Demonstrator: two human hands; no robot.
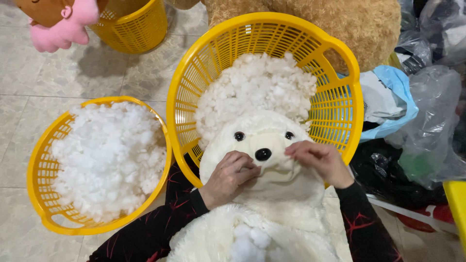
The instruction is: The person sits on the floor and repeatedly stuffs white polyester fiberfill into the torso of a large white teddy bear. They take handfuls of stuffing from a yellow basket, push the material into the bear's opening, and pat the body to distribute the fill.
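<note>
A white plush bear (pixel 264 145) lies on my lap, its face turned up with two black eyes and a black nose. My left hand (pixel 228 177) pinches the fabric of its left cheek beside the nose. My right hand (pixel 320 160) grips the fabric of the other cheek. White stuffing shows at the bear's chest opening (pixel 247 240). Behind the bear's head a yellow plastic basket (pixel 340 106) is tilted toward me and holds a heap of white stuffing (pixel 257 82).
A second yellow basket (pixel 39 174) full of white stuffing stands on the tiled floor at the left. A third yellow basket (pixel 141 24) and a pink-and-brown plush toy (pixel 63 24) are at the back left. A large brown plush (pixel 359 24) and plastic bags (pixel 427 116) crowd the right.
</note>
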